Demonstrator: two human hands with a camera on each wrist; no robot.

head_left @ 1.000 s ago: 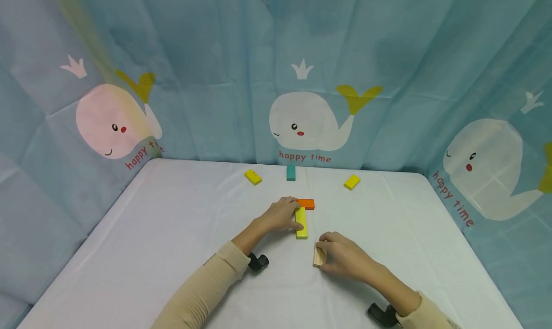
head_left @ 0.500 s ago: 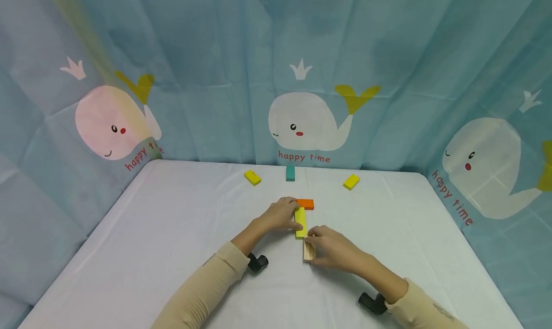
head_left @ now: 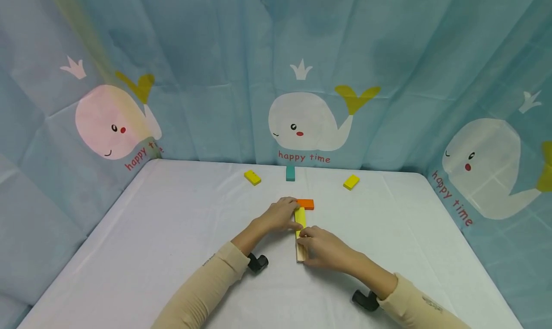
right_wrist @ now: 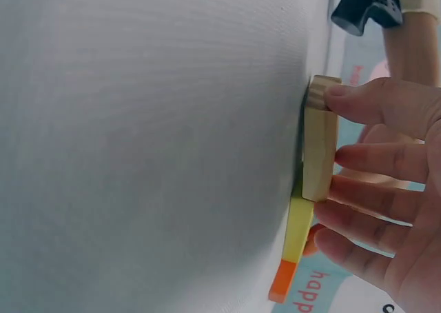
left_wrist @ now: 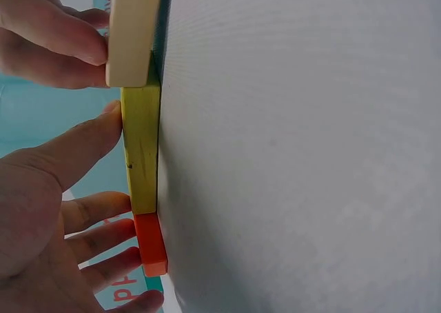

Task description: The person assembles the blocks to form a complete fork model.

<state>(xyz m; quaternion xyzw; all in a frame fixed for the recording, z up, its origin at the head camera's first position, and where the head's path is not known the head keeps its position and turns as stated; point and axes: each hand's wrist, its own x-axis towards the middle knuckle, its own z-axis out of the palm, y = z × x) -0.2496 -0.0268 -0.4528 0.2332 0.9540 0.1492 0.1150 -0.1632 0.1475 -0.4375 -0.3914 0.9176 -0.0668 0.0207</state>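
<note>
A long yellow block (head_left: pixel 300 216) lies in the middle of the white table, its far end against an orange block (head_left: pixel 306 204). My left hand (head_left: pixel 280 215) rests along their left side, thumb and fingertips touching the blocks with the fingers fairly straight. My right hand (head_left: pixel 327 248) grips a plain wooden block (head_left: pixel 300 255) at the yellow block's near end. In the left wrist view the wooden block (left_wrist: pixel 131 41) stands a little higher than the yellow one (left_wrist: pixel 141 147) and overlaps its end. A dark teal strip (right_wrist: pixel 300 144) shows beneath it in the right wrist view.
Towards the table's back edge lie two short yellow blocks (head_left: pixel 252 177) and a teal block (head_left: pixel 291 173). A blue curtain with whale prints (head_left: pixel 306 120) hangs behind the table. A black camera (head_left: pixel 365 300) is on the right wrist.
My right hand has moved left with the wooden block, bringing it from the right of the row into line with the yellow block's near end. The left hand stays in place.
</note>
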